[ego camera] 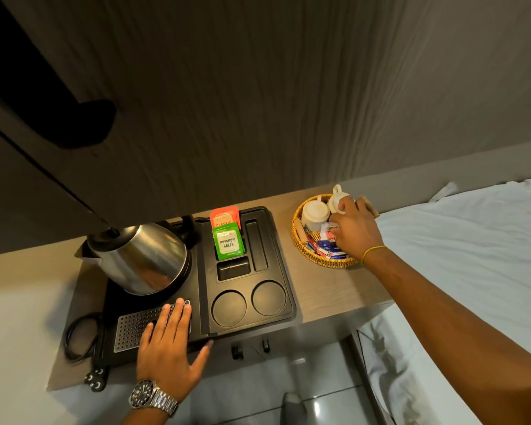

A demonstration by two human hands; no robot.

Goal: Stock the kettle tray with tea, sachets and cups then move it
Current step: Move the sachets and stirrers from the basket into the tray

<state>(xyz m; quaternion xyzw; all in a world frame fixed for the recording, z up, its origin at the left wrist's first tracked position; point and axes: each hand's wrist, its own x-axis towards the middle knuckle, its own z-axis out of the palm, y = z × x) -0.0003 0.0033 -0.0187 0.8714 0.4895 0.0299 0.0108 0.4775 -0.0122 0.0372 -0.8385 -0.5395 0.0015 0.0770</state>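
The black kettle tray [284, 271] lies on a wooden shelf with a steel kettle [141, 256] on its left half. A green tea packet [228, 243] and an orange tea packet [224, 217] stand in the tray's back slot. Its two round cup recesses and the other slots hold nothing. My left hand [169, 348] rests flat on the tray's metal drip grille [132, 328]. My right hand [354, 231] reaches into a wicker basket [307, 251] holding two white cups [314, 214] and several sachets [327, 250], fingers curled among the sachets; whether it grips one is hidden.
The kettle's black cord [80, 335] loops on the shelf left of the tray. A bed with white sheets [472, 240] lies to the right. A dark cabinet edge [43, 118] overhangs the left. The shelf's front edge runs just below the tray.
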